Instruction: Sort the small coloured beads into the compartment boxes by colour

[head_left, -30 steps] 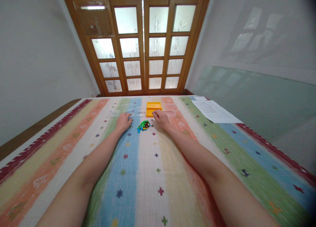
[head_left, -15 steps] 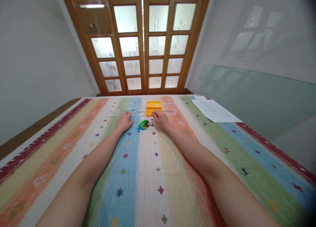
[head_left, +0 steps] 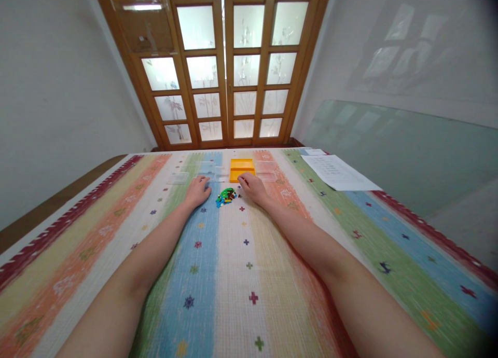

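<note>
Between my two hands lies a small pile of tiny plastic pieces (head_left: 226, 196), green, blue, dark brown and yellow. My left hand (head_left: 198, 191) rests on the cloth to the left of the pile, fingers and thumb apart, fingertips close to a clear plastic box (head_left: 206, 174). Right of the pile is my right hand (head_left: 252, 187), its fingers curled together at the front edge of an open orange box (head_left: 242, 169). Whatever is between those fingertips, if anything, is too small to make out. A few dark bits lie by the right hand.
More clear boxes stand at the left (head_left: 178, 178) and right (head_left: 266, 171) of the orange one. A printed paper sheet (head_left: 337, 172) lies at the far right on the striped tablecloth (head_left: 233, 275). Beyond the table are glazed wooden doors (head_left: 237, 67).
Both hands stay almost where they were. The view has tilted very slightly; the pile and boxes look the same.
</note>
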A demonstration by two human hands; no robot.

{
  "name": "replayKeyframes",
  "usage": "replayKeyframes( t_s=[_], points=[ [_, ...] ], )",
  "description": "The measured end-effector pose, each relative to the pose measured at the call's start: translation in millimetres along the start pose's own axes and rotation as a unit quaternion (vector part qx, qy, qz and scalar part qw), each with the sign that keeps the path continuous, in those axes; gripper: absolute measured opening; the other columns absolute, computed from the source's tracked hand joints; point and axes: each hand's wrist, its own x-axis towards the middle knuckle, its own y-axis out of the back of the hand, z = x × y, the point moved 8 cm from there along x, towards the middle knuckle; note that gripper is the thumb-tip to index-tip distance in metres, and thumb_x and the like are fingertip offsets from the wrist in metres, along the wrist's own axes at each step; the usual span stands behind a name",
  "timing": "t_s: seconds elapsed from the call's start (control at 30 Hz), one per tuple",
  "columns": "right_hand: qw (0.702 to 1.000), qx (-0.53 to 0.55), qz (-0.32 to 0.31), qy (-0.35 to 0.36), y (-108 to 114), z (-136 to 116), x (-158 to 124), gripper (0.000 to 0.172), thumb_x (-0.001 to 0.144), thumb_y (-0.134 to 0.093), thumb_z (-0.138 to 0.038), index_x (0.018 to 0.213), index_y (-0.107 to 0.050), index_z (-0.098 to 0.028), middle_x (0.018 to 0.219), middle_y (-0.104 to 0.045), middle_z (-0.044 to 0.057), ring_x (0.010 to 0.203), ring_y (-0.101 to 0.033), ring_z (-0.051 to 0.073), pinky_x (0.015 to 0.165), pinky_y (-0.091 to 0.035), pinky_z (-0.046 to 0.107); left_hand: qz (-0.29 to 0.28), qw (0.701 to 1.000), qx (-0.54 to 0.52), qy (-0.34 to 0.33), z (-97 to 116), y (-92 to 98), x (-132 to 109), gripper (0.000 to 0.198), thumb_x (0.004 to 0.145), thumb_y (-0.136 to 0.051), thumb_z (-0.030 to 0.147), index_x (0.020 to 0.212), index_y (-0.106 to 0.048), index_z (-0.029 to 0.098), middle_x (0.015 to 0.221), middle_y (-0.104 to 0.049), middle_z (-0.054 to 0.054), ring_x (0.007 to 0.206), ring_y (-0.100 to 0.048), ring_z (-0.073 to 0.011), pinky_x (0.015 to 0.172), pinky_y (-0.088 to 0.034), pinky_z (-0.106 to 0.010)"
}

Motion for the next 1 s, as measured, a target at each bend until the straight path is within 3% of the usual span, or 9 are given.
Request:
replayKeyframes(
  t_s=[0.7, 0.87, 1.0],
  points=[
    [1.000, 0.001, 0.000, 0.002, 0, 1, -1, 0.025, 0.108, -0.048, -0.032, 0.099, -0.070, -0.022, 0.100, -0.070, 0.007, 0.092, -0.061, 0.021, 0.081, -0.042, 0.030, -0.010, 1.000, 0.008, -0.007, 7, -1.4, -2, 0.053, 0.097, -0.057, 0.033, 0.147, -0.060, 0.019, 0.153, -0.054, -0.015, 0.139, -0.053, -0.0316, 0.121, -0.040, -0.046],
    [1.000, -0.001, 0.002, 0.001, 1, 1, -1, 0.026, 0.108, -0.048, -0.033, 0.099, -0.070, -0.022, 0.100, -0.071, 0.007, 0.092, -0.062, 0.021, 0.081, -0.043, 0.030, 0.030, 0.998, -0.019, 0.043, -2, 14.8, -1, 0.051, 0.098, -0.054, 0.033, 0.148, -0.059, 0.021, 0.153, -0.054, -0.012, 0.135, -0.057, -0.0302, 0.115, -0.047, -0.043],
    [1.000, -0.002, 0.004, -0.004, 3, 2, -2, 0.024, 0.107, -0.049, -0.031, 0.099, -0.070, -0.022, 0.100, -0.071, 0.006, 0.092, -0.062, 0.021, 0.080, -0.042, 0.030, 0.085, 0.989, 0.006, 0.117, -30, 36.9, 0, 0.046, 0.097, -0.053, 0.033, 0.139, -0.066, 0.020, 0.142, -0.060, -0.014, 0.133, -0.055, -0.0330, 0.118, -0.043, -0.047]
  ],
)
